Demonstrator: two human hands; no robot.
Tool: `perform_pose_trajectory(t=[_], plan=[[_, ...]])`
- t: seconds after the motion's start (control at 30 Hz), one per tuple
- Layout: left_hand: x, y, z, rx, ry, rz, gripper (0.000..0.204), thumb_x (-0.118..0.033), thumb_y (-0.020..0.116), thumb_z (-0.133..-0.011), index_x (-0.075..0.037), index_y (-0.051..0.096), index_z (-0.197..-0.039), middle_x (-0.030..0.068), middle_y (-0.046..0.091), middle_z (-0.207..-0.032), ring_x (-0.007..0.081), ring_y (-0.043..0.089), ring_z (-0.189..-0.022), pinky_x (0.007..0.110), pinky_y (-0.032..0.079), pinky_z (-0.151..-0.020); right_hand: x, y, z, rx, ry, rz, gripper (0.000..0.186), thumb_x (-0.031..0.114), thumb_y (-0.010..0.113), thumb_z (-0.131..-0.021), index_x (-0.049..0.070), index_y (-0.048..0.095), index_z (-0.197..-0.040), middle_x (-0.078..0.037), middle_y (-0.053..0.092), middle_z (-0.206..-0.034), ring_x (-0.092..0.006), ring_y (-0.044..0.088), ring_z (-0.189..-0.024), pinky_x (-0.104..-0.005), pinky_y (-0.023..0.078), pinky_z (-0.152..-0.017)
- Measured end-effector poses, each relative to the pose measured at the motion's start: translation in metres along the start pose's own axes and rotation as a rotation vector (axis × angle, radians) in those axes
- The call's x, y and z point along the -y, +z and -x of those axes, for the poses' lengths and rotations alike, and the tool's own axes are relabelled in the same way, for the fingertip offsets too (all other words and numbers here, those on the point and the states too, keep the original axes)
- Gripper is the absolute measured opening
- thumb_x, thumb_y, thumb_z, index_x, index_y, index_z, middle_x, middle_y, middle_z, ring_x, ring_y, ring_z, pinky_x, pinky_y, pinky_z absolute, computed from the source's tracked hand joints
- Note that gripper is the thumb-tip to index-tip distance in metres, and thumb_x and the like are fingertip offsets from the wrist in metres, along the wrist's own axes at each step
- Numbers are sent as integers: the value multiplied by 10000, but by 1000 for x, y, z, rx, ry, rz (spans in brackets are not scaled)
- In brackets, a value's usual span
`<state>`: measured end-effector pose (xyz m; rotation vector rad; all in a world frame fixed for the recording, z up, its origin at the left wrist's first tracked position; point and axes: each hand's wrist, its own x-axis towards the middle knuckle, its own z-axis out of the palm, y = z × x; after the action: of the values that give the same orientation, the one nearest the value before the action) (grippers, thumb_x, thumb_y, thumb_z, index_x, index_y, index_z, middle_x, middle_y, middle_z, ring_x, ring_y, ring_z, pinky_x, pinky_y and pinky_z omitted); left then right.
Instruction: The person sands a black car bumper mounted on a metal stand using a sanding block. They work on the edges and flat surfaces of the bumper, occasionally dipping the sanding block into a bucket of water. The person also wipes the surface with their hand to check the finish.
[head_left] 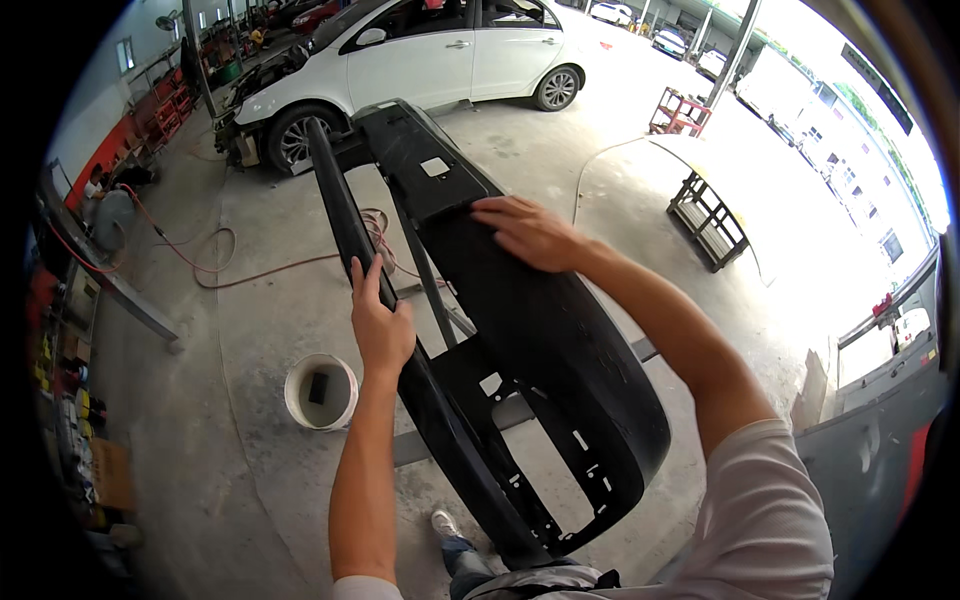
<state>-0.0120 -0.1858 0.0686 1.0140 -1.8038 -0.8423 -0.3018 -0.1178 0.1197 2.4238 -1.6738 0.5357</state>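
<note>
A large black plastic car bumper cover point(540, 310) lies at a slant in front of me on a stand whose grey bars show beneath it. Its surface has cutouts, slots and some light scuffs. My right hand point(532, 232) lies flat on the broad right-hand panel, fingers stretched toward the raised edge of a recess. On the long left rail of the bumper rests my left hand point(380, 325), its visible fingers extended and apart, the thumb on the rail's inner side. Neither hand shows a tool; what lies under the right palm is hidden.
A white bucket point(321, 392) with a dark block inside stands left of the bumper. Beyond is a white car point(430, 55) with its front stripped. A red hose point(270, 270) crosses the floor. A low bench point(708, 222) and red cart point(680, 112) stand right. Someone sits far left.
</note>
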Motion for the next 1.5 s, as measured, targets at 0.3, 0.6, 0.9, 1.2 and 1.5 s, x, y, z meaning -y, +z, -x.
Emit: perform_pose_trajectory(t=[0.3,0.6,0.9,1.2,1.5], plan=[[-5,8,2,-16,24,-39,668,38,566,-779,-6,545,-1445,279,341,-1622,432,383,-1474,433,343,-1196,78,36,-35,-77,-102,19,442,188,659,-881,18,657,-1289,-181,466,-1491,-342,491,-1352,-436,389,-1164],[8,-2,-5,31,29,-10,684,12,574,-763,-14,553,-1447,302,345,-1613,423,399,-1473,412,349,-1190,43,20,-30,-114,-8,-152,409,205,607,-938,82,663,-1324,-81,662,-1362,-257,574,-1313,-395,472,-1100],[-2,7,0,13,30,-74,667,35,552,-784,-23,541,-1449,307,296,-1631,446,342,-1493,444,306,-1214,61,38,-26,-300,201,59,343,122,642,-878,18,699,-1199,-97,645,-1310,-291,579,-1244,-395,442,-1085],[18,8,-8,23,67,-58,691,4,577,-766,-67,575,-1453,248,366,-1629,377,426,-1471,358,370,-1163,32,27,1,-138,84,46,496,299,536,-999,-11,584,-1384,-150,537,-1505,-287,463,-1430,-403,349,-1200],[10,-2,-3,25,12,-67,681,0,554,-781,-37,543,-1461,278,320,-1636,421,353,-1501,413,299,-1221,118,-2,141,-65,534,154,853,566,512,-1017,-54,311,-1566,-259,280,-1646,-398,255,-1542,-472,236,-1261]])
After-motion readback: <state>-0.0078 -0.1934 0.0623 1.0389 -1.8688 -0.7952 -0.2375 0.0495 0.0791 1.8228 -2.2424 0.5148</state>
